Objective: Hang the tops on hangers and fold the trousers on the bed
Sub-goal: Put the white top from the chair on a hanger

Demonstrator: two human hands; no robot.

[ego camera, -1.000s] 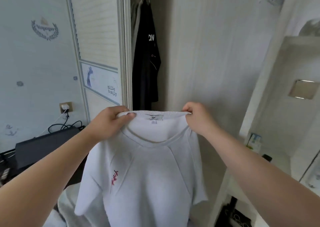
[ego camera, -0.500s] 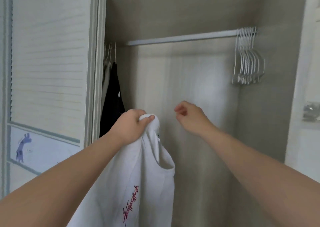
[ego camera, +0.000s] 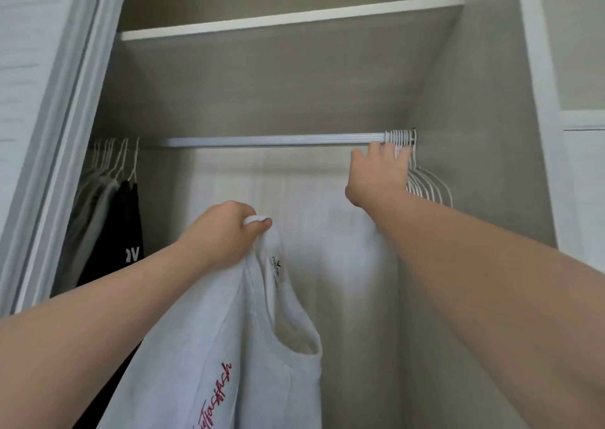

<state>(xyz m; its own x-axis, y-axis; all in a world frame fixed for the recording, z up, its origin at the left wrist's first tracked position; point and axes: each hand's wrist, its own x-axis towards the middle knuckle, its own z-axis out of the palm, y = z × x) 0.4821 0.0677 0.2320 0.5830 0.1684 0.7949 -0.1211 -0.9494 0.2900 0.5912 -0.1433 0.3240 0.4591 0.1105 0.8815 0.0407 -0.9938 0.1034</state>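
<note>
The left hand (ego camera: 226, 235) grips the white T-shirt (ego camera: 212, 330) by its collar, fingers and thumb closed round the bunched cloth. The shirt hangs down from this fist in front of the open wardrobe (ego camera: 474, 166), with red writing low on its front. One second ago both hands held the collar spread wide; now only the left one holds it.

The right hand (ego camera: 379, 175) is up at the right end of the rail (ego camera: 271, 141), where its fingers touch the necks of the empty white hangers (ego camera: 429, 186). Half a second ago it was loosely curled in the air beside the collar. Its fingertips are partly hidden among the wires, so I cannot tell if it already holds a hanger.

A black top (ego camera: 124, 229) hangs at the left end of the rail, as before. A shelf (ego camera: 291, 16) above the rail shows more fully now.
</note>
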